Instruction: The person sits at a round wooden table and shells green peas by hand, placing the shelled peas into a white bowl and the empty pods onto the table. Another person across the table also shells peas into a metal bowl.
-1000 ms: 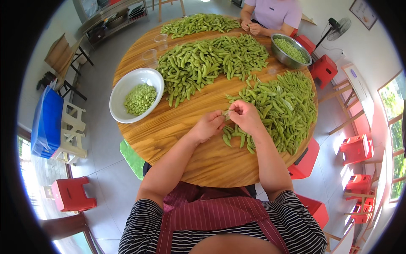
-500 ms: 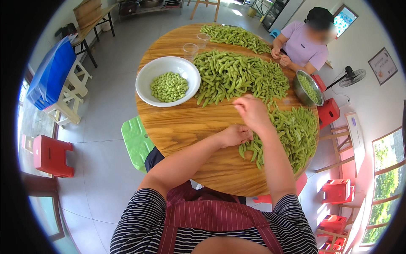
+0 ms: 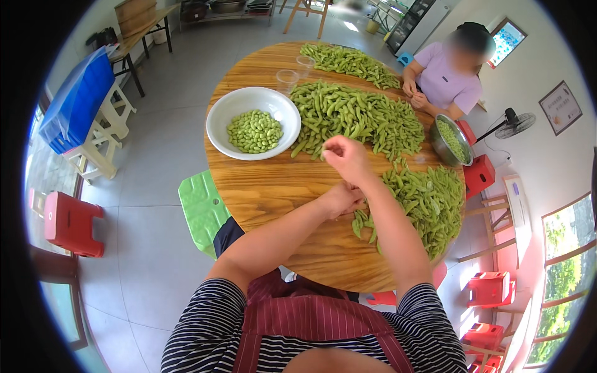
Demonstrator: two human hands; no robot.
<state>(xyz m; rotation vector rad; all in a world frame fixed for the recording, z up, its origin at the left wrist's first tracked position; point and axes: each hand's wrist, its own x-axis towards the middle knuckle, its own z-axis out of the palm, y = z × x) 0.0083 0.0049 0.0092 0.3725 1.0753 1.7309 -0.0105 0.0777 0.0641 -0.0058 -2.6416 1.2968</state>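
My right hand (image 3: 349,160) is over the table at the near edge of the middle heap of green soybean pods (image 3: 357,115). Its thumb and forefinger are pinched together, and whatever they hold is too small to name. Below it, my left hand (image 3: 341,201) has its fingers curled closed, partly covered by my right forearm; what is in them is hidden. Beside the left hand begins another heap of pods (image 3: 429,202). A white bowl (image 3: 217,133) with shelled green beans (image 3: 255,132) stands to the far left of both hands.
Across the round wooden table (image 3: 261,193) a person (image 3: 448,78) in a lilac shirt handles pods, near a metal bowl (image 3: 443,140) of beans. A third pod heap (image 3: 351,64) and clear cups (image 3: 287,77) lie at the back. A green stool (image 3: 202,214) stands left.
My right hand has moved left, toward the white bowl, and its fingers are now raised in a pinch. My left hand has stayed nearly in place. The whole view has shifted slightly.
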